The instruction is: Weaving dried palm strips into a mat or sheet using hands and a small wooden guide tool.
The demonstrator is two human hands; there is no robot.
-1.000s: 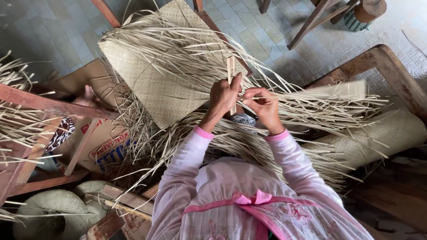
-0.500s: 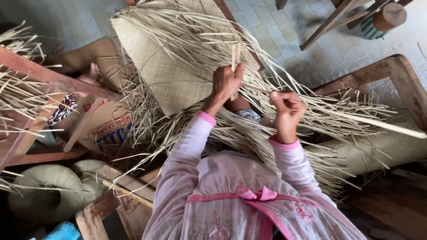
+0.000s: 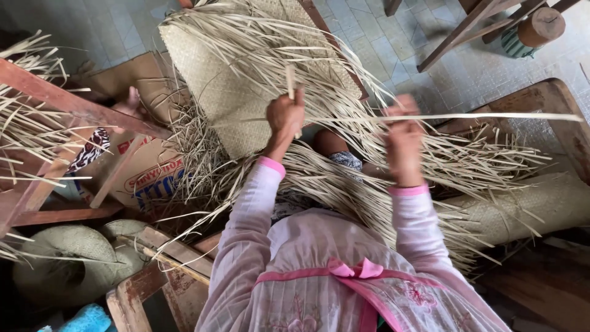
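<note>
Left hand [image 3: 284, 117]: raised over the work, fist clenched around a short bundle of flat pale straw strips [image 3: 290, 80] that stand upright out of the top of the grip.

Right hand [image 3: 402, 138]: raised at about the same height, somewhat blurred. Fingers are pinched closed on a single long strip [image 3: 491, 117], which runs nearly horizontal from the left hand's side, through the right hand, and on toward the right edge of view. Strip is thin, flat, ribbon-like, dry straw colour.

Beneath and beyond both hands lies the woven mat [image 3: 227, 92]: a tight, fine checker weave, tan, matte, with a rounded corner at upper left. Its edge breaks into a dense fringe of loose unwoven strips [image 3: 369, 184] that fan across the person's lap, stiff and slightly curled.

Sleeves are pink with darker pink cuffs; a pink bow [image 3: 353, 268] sits on the pale striped garment.

Surroundings: a rolled woven mat [image 3: 541, 206] at right, same weave, cylindrical. A printed cardboard box [image 3: 144, 175] at left. Worn reddish wooden frame [image 3: 74, 104] with more loose straw across it. Woven hats [image 3: 61, 258] at lower left, domed, greenish-tan. Floor of small grey tiles [image 3: 430, 49].
</note>
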